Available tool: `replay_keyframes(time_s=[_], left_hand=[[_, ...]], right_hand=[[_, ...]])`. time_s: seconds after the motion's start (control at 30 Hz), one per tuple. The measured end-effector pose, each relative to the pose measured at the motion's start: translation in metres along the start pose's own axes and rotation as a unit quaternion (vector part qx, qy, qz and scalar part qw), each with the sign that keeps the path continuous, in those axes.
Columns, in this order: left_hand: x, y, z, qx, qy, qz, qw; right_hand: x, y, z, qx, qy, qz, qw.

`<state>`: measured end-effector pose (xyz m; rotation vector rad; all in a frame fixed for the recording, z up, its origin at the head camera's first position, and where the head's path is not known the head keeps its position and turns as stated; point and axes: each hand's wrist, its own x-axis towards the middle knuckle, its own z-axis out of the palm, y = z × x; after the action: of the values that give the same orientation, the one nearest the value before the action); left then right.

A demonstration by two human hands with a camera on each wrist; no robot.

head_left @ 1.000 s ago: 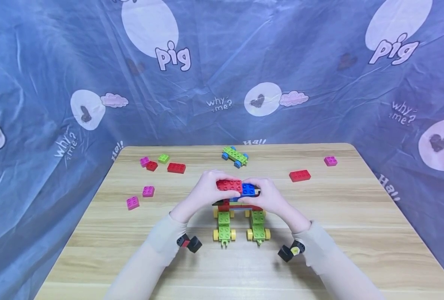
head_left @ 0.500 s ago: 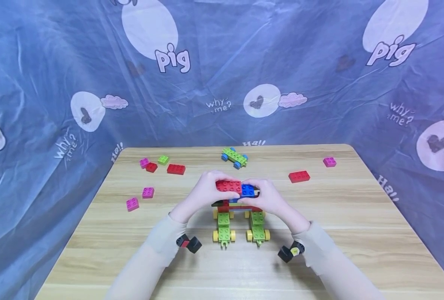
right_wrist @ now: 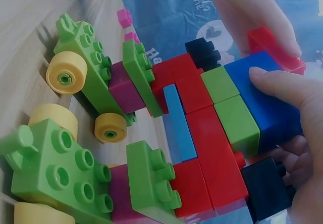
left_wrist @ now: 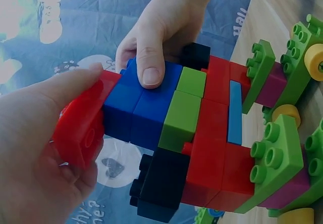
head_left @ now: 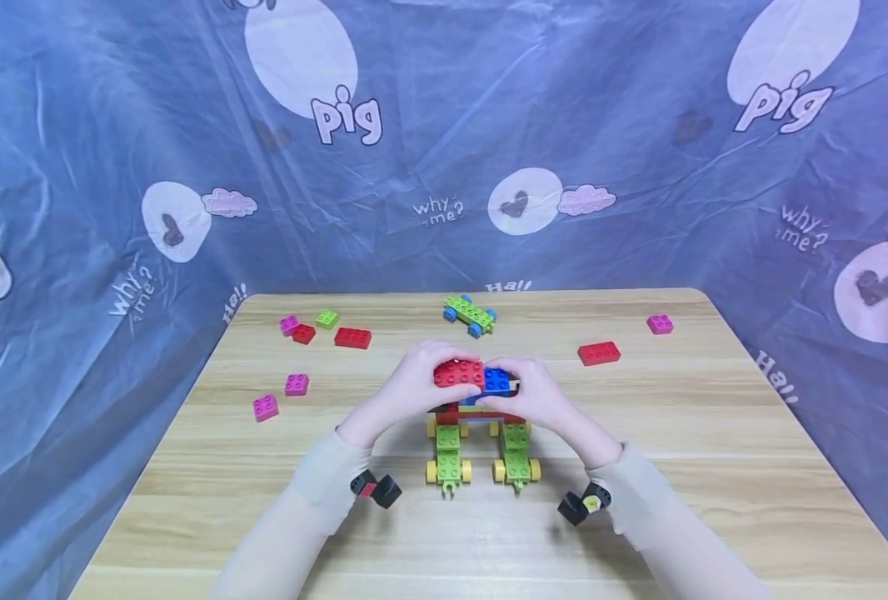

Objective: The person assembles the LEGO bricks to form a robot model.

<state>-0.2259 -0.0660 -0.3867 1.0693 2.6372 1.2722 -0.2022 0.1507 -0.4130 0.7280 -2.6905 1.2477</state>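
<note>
A built figure of toy bricks stands on two green wheeled bases (head_left: 448,467) with yellow wheels. Above them are purple bricks (right_wrist: 124,88), red bricks (left_wrist: 212,148), lime green bricks (left_wrist: 181,113) and blue bricks (left_wrist: 146,103), with a black brick (left_wrist: 162,183) sticking out on each side. At the top, my left hand (head_left: 417,379) grips a red brick (left_wrist: 83,125) between thumb and fingers. It sits tilted against the blue bricks' upper edge in the left wrist view. My right hand (head_left: 534,392) holds the blue bricks, thumb pressed on their near face and fingers behind.
Beyond the figure is a green wheeled base with blue wheels (head_left: 470,315). Loose red (head_left: 352,337), pink (head_left: 296,384) and green bricks (head_left: 327,318) lie at the left. Another red brick (head_left: 599,353) and a pink brick (head_left: 660,324) lie right. A blue printed cloth (head_left: 444,150) surrounds the table.
</note>
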Motion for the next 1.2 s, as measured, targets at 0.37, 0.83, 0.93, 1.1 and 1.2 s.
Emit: replay_keyframes(time_s=[0.37, 0.83, 0.93, 1.1, 1.2], left_hand=[[-0.001, -0.002, 0.007, 0.002, 0.014, 0.015, 0.9998], [-0.003, -0.002, 0.008, -0.012, 0.015, -0.018, 0.9997], [-0.003, -0.001, 0.009, -0.014, 0.016, -0.022, 0.9995], [-0.002, -0.002, 0.01, -0.017, 0.011, -0.023, 0.9995], [-0.002, -0.003, 0.01, -0.018, 0.008, -0.024, 0.9995]], right_hand=[[0.0, -0.003, -0.004, -0.016, -0.016, 0.007, 1.0], [-0.017, 0.015, -0.032, 0.006, 0.117, -0.128, 0.985], [-0.02, 0.025, -0.038, -0.005, 0.174, -0.163, 0.971], [-0.025, 0.044, -0.049, -0.029, 0.226, -0.127, 0.965], [-0.028, 0.06, -0.056, -0.043, 0.238, -0.092, 0.966]])
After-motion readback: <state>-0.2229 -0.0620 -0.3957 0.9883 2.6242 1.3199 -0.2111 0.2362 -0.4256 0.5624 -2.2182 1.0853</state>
